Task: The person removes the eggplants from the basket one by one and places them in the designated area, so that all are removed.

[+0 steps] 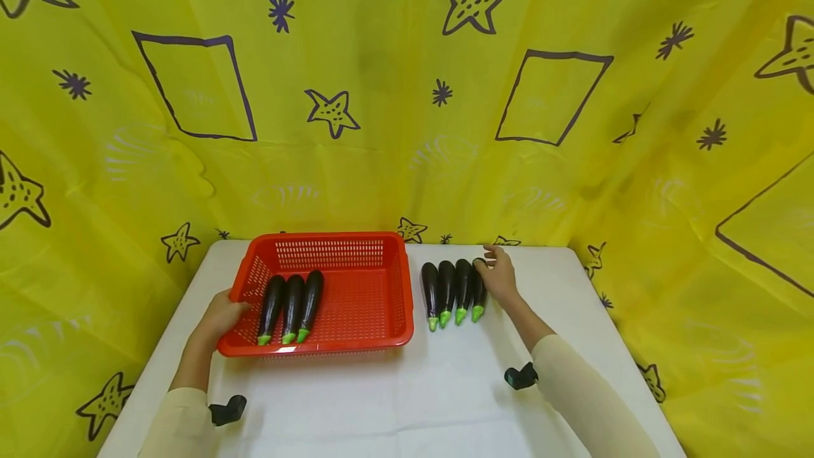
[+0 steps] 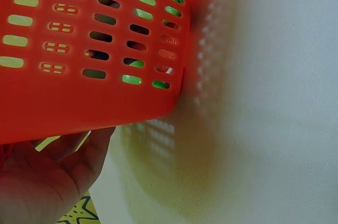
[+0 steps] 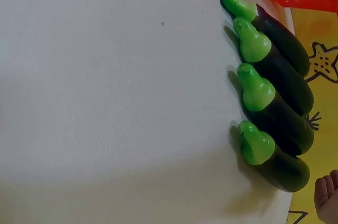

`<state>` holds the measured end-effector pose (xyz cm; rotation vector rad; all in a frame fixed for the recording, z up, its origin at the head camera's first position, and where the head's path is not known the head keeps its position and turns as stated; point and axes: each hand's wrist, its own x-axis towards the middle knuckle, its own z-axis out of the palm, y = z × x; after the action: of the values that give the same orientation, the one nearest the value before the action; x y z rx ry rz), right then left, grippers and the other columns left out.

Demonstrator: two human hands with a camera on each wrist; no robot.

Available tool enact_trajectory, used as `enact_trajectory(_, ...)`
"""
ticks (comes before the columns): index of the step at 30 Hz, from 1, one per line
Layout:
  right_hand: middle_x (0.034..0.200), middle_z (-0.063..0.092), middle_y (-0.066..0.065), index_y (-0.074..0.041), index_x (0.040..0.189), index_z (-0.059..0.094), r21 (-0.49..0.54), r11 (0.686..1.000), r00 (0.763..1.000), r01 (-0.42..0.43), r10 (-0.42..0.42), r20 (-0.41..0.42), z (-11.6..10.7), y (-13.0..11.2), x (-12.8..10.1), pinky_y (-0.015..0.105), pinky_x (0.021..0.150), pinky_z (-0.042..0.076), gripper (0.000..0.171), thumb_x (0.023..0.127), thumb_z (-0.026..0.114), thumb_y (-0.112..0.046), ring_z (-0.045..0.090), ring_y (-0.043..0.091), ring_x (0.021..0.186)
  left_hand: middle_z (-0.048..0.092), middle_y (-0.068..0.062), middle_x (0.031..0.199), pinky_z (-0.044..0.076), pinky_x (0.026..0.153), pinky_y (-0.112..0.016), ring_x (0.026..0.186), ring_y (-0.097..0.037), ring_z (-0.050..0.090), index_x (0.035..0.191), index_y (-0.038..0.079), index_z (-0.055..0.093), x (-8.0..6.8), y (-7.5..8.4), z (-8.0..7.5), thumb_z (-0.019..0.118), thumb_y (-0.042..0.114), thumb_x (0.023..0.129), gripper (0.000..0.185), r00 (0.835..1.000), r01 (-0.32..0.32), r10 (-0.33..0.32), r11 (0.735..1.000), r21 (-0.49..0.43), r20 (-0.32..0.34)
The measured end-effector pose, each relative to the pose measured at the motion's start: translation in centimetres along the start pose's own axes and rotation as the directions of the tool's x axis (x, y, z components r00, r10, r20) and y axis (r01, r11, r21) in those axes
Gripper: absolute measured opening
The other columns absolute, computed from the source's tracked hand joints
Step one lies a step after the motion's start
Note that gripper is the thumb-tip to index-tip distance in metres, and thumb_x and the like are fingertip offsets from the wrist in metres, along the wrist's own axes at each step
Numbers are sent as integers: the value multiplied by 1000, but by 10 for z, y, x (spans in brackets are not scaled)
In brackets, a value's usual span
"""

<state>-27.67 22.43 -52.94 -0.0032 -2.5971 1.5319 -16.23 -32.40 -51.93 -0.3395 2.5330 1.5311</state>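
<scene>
My left hand grips the left rim of a red plastic basket; in the left wrist view, the fingers go beneath its rim. Three dark eggplants with green stem ends lie side by side in the basket's left part. Several more eggplants form a row on the table to the right of it, green ends toward me. Over the far end of the rightmost eggplant is my right hand, fingers apart. The right wrist view shows only part of that hand, just beyond the eggplant's dark end.
A white table carries the basket and the row. Yellow curtains printed with stars rise behind the table and along both sides. A small black device is worn on the right wrist, another on the left.
</scene>
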Motion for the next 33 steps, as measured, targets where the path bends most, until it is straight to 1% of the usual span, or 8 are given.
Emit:
enact_trajectory(6,141,50,29,5,150,45,73,997,999,2,-5,51,11,-17,-6,54,103,47,53,102,63,-9,51,43,125,64,-27,103,60,68,-34,81,-23,66,131,-21,46,1,-1,-1,51,3,96,42,1000,-7,7,1000,1,2)
enact_trajectory(8,142,50,29,4,150,46,96,995,998,6,-13,68,16,-22,-8,52,102,48,53,102,64,-9,52,41,124,64,-27,103,60,68,-34,80,-23,66,131,-21,46,1,-1,-1,51,3,96,42,1000,-4,4,1000,3,2)
enact_trajectory(13,139,53,28,4,148,48,132,991,994,33,-46,96,28,-37,-17,40,97,50,53,101,67,-10,55,38,119,64,-26,102,61,67,-34,79,-22,66,131,-21,45,0,1,-1,51,4,97,43,1000,4,-4,1000,-5,6)
enact_trajectory(16,138,54,28,4,147,50,162,986,991,41,-60,117,35,-47,-23,35,94,51,50,102,67,-10,58,40,118,64,-25,102,60,67,-34,79,-22,66,130,-21,46,0,0,-1,51,3,96,42,1000,1,-1,1000,-4,7)
enact_trajectory(21,136,56,26,1,146,51,211,976,984,50,-84,156,46,-61,-32,34,92,54,50,101,67,-11,61,39,117,64,-25,101,59,67,-32,79,-22,65,129,-21,47,-1,0,-1,51,3,95,41,1000,-7,7,1000,0,4)
enact_trajectory(24,132,58,22,0,145,52,225,970,978,88,-127,164,53,-68,-36,34,91,55,50,99,68,-12,63,35,113,64,-25,101,60,67,-32,80,-22,65,129,-21,47,-1,-1,-1,51,3,96,41,1000,-8,8,1000,-2,5)
enact_trajectory(28,127,59,23,3,142,53,248,956,966,154,-199,167,63,-73,-40,35,89,57,50,97,69,-11,66,34,109,65,-25,102,60,68,-32,81,-22,65,130,-21,47,0,-1,-1,51,3,96,41,1000,-8,8,1000,-1,4)
enact_trajectory(33,133,56,28,2,146,51,315,941,956,125,-199,215,72,-82,-44,34,91,57,51,98,69,-5,63,39,116,65,-26,103,60,69,-33,82,-23,66,130,-21,47,1,-2,0,51,3,96,41,1000,-10,10,1000,3,4)
